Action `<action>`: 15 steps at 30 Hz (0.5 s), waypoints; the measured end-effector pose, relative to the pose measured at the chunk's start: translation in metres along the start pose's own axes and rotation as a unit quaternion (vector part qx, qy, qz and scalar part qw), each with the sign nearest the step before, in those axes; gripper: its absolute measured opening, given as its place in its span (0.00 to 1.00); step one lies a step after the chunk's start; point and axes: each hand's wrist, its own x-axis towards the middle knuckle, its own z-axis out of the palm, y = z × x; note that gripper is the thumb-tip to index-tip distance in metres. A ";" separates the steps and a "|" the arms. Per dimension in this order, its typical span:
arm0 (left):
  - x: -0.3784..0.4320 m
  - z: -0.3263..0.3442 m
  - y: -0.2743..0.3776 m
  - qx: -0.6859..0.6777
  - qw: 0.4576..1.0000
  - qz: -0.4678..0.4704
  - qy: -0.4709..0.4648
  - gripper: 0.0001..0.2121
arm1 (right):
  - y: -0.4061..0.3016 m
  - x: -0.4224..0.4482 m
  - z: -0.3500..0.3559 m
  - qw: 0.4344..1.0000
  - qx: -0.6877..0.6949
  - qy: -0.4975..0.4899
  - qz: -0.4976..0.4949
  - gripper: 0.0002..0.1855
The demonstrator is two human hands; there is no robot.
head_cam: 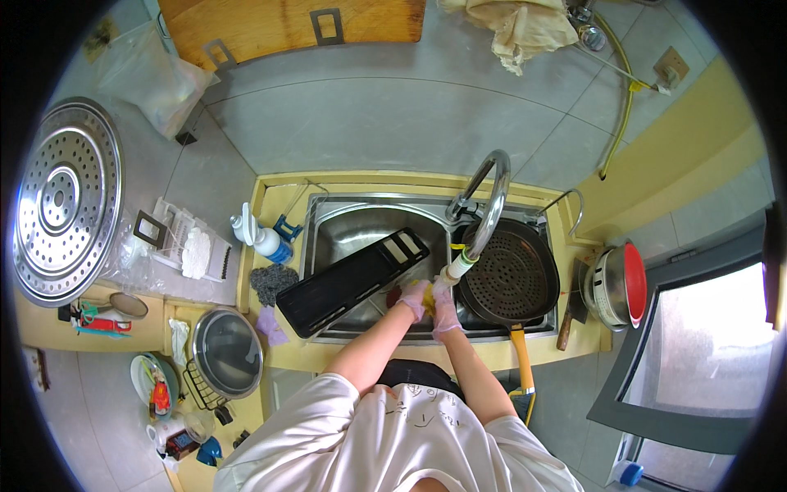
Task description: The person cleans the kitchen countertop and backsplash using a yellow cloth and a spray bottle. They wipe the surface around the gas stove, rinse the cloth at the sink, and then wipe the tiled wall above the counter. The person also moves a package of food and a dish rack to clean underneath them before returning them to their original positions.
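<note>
My left hand (416, 300) and my right hand (445, 310), both in thin translucent pinkish gloves, are close together over the sink's left basin (350, 227), near the divider. Between them they grip a crumpled yellow cloth (429, 299), mostly hidden by the fingers. The white nozzle of the faucet (458, 269) comes down right at my right hand. A long black tray-like part (350, 283) with two pale windows lies slanted across the left basin, its near end over the rim. Something reddish, partly hidden, shows beside my left hand.
A dark pan (509, 270) holding a perforated disc covers the right basin, its orange handle (521, 360) overhanging the counter. Left stand a spray bottle (267, 240) and a grey scouring pad (273, 283). A cleaver (572, 304) and stacked bowls (612, 286) sit right, near an open window (688, 344).
</note>
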 end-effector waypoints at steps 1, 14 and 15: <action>-0.014 0.016 0.002 0.048 0.999 0.015 0.020 0.13 | -0.004 -0.006 0.005 0.998 0.055 0.010 0.031 0.19; -0.061 0.041 0.015 0.718 0.643 0.241 0.113 0.25 | -0.004 0.013 0.004 0.922 0.328 -0.150 0.144 0.25; -0.065 0.039 0.018 0.703 0.656 0.251 0.117 0.25 | -0.003 0.015 0.004 0.924 0.320 -0.144 0.154 0.24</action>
